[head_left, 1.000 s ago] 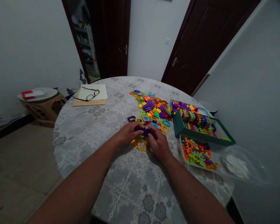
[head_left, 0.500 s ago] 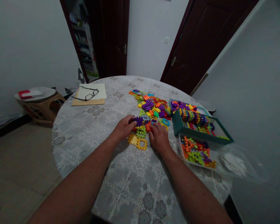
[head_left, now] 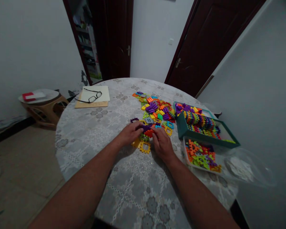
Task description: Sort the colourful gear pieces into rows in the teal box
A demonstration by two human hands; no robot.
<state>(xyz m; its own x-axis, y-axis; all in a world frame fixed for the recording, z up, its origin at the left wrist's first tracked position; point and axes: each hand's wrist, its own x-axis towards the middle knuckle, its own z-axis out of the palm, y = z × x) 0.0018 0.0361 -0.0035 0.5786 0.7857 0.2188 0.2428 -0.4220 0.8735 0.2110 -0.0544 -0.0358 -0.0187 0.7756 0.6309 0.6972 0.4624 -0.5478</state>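
Note:
Between my fingertips, a purple piece and an orange-red piece meet edge to edge. My left hand pinches the purple one from the left. On the right, my right hand has its thumb and fingers closed on the orange-red one. Just below them a yellow square frame lies on the table beside another yellow piece, partly hidden by my left hand. Beyond my hands spreads a pile of colourful toothed pieces and blocks.
A green box of pieces stands on the right, with a clear tray of loose pieces in front of it and a plastic bag beside that. Black glasses rest on papers at the back left. A stool stands left of the table.
My hands have come closer together. The purple and orange-red pieces, apart before, now meet between my fingers. A dark purple frame shows behind my left hand.

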